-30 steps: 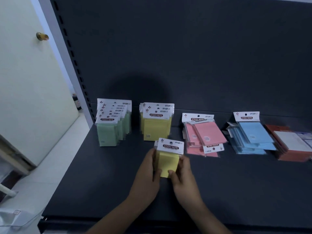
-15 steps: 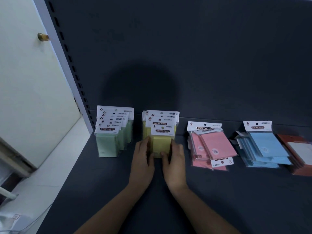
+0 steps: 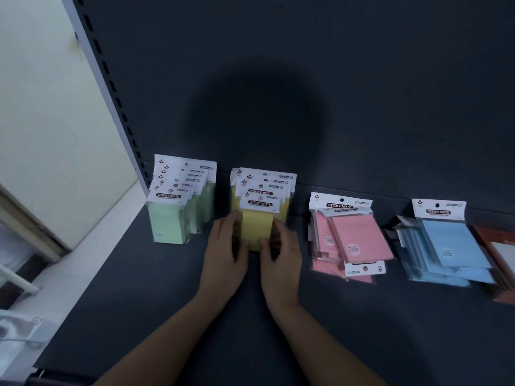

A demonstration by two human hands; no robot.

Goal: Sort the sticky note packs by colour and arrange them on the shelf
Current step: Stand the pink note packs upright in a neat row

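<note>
yellow sticky note pack: white "sticky note" header card, upright on the shelf, at the front of the yellow row, between green row and pink pile. a second ago it was held nearer the shelf's front edge, apart from the row. left hand and right hand clamp its sides, thumbs on its lower front.

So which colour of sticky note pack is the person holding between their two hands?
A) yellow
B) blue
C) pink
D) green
A: the left hand and right hand hold the yellow pack by its sides, thumbs on its front. It stands upright at the front of the yellow row, with the green packs to its left and the pink packs to its right.
</note>
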